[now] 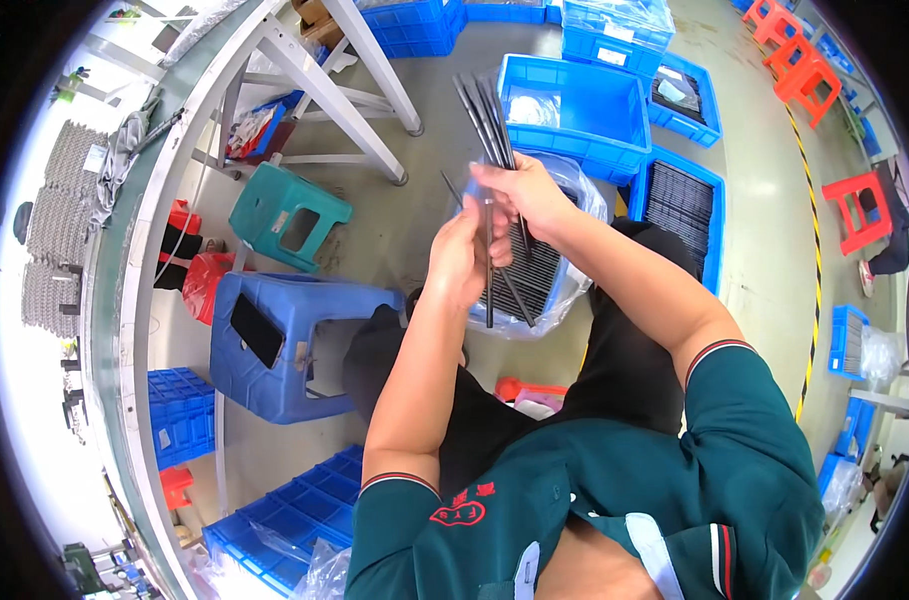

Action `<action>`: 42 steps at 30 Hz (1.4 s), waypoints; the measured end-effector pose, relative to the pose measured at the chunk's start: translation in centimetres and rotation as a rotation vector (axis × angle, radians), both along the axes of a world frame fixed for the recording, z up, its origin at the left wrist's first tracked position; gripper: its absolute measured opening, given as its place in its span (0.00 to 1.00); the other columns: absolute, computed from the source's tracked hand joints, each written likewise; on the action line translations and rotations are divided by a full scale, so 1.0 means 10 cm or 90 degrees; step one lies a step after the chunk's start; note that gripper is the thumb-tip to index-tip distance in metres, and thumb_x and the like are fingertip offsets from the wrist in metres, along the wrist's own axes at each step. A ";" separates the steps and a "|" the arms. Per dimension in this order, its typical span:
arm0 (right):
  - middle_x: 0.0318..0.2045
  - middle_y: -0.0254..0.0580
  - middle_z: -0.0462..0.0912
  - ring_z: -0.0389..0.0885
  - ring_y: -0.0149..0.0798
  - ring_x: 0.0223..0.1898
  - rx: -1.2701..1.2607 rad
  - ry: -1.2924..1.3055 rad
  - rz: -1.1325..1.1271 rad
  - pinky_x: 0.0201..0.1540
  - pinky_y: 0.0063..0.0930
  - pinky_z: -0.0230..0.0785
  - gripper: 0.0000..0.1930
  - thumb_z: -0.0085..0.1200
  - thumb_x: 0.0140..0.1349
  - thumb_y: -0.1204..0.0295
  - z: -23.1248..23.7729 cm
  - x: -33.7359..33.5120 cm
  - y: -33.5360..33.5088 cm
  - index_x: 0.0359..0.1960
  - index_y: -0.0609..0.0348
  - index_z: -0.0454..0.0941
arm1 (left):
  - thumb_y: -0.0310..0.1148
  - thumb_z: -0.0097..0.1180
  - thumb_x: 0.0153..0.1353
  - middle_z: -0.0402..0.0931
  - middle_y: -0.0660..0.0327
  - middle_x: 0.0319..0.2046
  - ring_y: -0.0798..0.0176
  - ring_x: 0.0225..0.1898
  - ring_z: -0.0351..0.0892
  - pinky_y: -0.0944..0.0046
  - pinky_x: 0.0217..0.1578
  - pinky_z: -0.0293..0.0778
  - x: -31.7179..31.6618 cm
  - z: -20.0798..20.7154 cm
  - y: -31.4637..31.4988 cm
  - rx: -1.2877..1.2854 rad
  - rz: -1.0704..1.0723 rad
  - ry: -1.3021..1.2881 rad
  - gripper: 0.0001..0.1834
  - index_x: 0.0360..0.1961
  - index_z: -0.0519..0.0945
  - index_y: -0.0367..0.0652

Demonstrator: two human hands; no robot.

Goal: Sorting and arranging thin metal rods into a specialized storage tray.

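Observation:
My right hand (537, 198) is closed round a bundle of thin black rods (486, 122), whose long ends fan up and away from me. Beside it, nearly touching, my left hand (458, 252) is closed on a few more thin dark rods (489, 298); these point down and cross at a slant. Motion smears the left fingers a little. Below both hands stands a container lined with clear plastic (566, 322), and many black rods (530, 278) lie in rows in it. My hands partly hide that container.
An open blue crate (576, 160) stands just beyond; a blue crate of black rods (680, 208) is at the right. A blue stool (264, 372) with a phone (257, 330) and a green stool (274, 217) stand left, by the workbench frame (349, 110).

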State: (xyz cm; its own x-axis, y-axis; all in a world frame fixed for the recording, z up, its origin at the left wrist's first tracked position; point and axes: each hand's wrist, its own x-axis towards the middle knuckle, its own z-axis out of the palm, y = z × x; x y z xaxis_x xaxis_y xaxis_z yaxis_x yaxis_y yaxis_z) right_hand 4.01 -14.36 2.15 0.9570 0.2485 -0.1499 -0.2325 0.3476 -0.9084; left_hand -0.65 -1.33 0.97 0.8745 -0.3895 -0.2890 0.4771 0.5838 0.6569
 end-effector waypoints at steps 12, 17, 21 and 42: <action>0.14 0.31 0.73 0.67 0.23 0.12 -0.109 -0.018 0.001 0.13 0.18 0.54 0.13 0.61 0.54 0.62 0.04 0.01 0.01 0.24 0.56 0.72 | 0.44 0.43 0.67 0.66 0.64 0.25 0.72 0.18 0.59 0.73 0.18 0.56 0.05 -0.02 0.06 0.005 -0.051 -0.021 0.16 0.33 0.70 0.40; 0.11 0.24 0.65 0.57 0.21 0.10 -0.117 0.015 -0.171 0.13 0.18 0.45 0.12 0.60 0.55 0.65 0.15 0.26 -0.14 0.24 0.55 0.70 | 0.43 0.46 0.66 0.66 0.64 0.22 0.66 0.20 0.67 0.67 0.19 0.63 -0.15 0.01 -0.14 0.183 -0.028 -0.047 0.16 0.29 0.70 0.41; 0.11 0.22 0.61 0.53 0.19 0.10 -0.024 -0.011 -0.120 0.12 0.19 0.43 0.14 0.59 0.56 0.66 0.22 0.29 -0.23 0.21 0.51 0.65 | 0.44 0.47 0.65 0.65 0.65 0.21 0.68 0.20 0.64 0.69 0.19 0.60 -0.06 0.08 -0.06 0.087 -0.055 -0.024 0.17 0.28 0.69 0.41; 0.15 0.24 0.68 0.61 0.20 0.13 -0.008 0.043 -0.068 0.15 0.17 0.48 0.13 0.64 0.52 0.62 0.09 0.00 0.00 0.28 0.52 0.71 | 0.46 0.38 0.68 0.65 0.65 0.25 0.71 0.21 0.59 0.73 0.20 0.55 0.00 0.06 -0.02 -0.025 -0.045 0.025 0.20 0.30 0.71 0.42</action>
State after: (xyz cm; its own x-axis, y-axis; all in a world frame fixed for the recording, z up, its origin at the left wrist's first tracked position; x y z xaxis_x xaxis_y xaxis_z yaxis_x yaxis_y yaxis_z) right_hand 3.98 -14.40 3.07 0.9655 0.1430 -0.2176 -0.2556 0.3619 -0.8965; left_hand -0.62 -1.58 1.61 0.8326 -0.4614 -0.3063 0.5432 0.5726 0.6141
